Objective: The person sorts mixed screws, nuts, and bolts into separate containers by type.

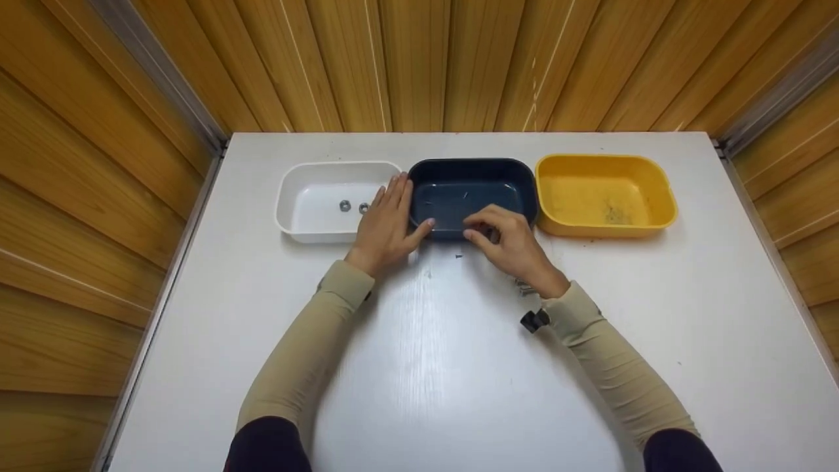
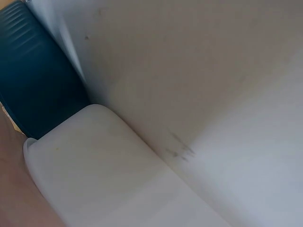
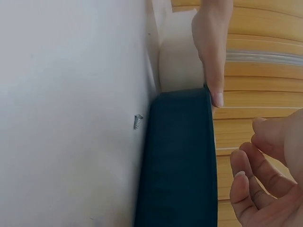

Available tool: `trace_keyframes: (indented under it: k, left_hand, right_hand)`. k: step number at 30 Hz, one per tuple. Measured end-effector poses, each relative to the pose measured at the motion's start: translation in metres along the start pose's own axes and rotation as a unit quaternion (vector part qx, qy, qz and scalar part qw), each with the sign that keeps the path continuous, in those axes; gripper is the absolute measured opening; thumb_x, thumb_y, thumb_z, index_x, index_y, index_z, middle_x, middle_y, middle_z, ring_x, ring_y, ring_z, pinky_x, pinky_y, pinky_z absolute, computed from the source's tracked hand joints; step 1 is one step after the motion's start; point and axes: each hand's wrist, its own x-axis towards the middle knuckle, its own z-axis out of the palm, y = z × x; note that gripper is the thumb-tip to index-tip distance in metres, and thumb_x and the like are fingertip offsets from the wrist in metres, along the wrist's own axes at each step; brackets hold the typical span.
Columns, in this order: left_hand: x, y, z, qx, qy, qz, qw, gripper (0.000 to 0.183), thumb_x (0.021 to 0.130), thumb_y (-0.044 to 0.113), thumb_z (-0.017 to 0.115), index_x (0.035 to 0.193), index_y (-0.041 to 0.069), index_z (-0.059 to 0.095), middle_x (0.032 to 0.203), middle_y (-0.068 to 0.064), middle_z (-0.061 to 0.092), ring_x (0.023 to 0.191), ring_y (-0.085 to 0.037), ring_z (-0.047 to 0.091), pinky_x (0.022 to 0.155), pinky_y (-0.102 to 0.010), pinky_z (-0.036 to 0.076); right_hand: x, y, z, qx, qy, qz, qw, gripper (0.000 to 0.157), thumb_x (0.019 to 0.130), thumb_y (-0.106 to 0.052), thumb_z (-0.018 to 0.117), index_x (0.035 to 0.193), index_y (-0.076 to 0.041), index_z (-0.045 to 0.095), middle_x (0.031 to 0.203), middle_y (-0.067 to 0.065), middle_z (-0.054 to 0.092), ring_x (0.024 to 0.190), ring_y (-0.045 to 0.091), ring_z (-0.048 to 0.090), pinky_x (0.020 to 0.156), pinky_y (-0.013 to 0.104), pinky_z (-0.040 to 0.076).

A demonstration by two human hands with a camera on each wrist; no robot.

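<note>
My left hand (image 1: pixel 387 226) lies with straight fingers across the adjoining rims of a white tray (image 1: pixel 314 236) and a dark blue tray (image 1: pixel 472 169), its thumb over the blue tray's near rim. Over that tray's near right side hovers my right hand (image 1: pixel 511 242), fingers loosely bent and thumb a little apart. In the right wrist view, nothing shows between those fingers (image 3: pixel 265 175). Small slivers, perhaps screws, lie inside the blue tray. One small screw (image 3: pixel 137 121) is on the table in front of it. Two nuts (image 1: pixel 345 206) sit in the white tray, one beside my left hand.
A yellow tray (image 1: pixel 606 231) stands at the right, touching the blue one, with small dark bits in it. Several metal screws (image 1: pixel 524 287) lie on the white table (image 1: pixel 419 367) partly under my right wrist. Wood-patterned panels (image 1: pixel 419 65) enclose the back and sides.
</note>
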Motion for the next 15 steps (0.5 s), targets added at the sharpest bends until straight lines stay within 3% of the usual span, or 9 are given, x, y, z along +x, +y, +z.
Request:
trace_keyframes:
  k: [5,15]
  left_hand:
    - [0.000,0.000,0.000,-0.003,0.006,0.000,1.0000,0.095,0.097,0.071,0.031,0.159,-0.001,0.017,0.167,-0.017,0.014,0.155,-0.027,0.010,0.126,-0.041,0.009]
    - [0.000,0.000,0.002,0.002,0.005,-0.002,1.0000,0.095,0.097,0.071,0.031,0.159,0.000,0.017,0.167,-0.016,0.014,0.155,-0.028,0.010,0.126,-0.041,0.008]
  right_hand:
    - [-0.006,0.001,0.006,0.004,-0.008,0.000,1.000,0.015,0.094,-0.021,0.071,0.108,-0.015,0.075,0.094,-0.004,0.066,0.075,0.011,0.055,0.062,0.036,0.049]
    - [-0.015,0.006,0.015,0.013,-0.020,0.001,1.000,0.016,0.094,-0.017,0.072,0.107,-0.008,0.075,0.096,-0.005,0.068,0.077,0.010,0.058,0.066,0.022,0.048]
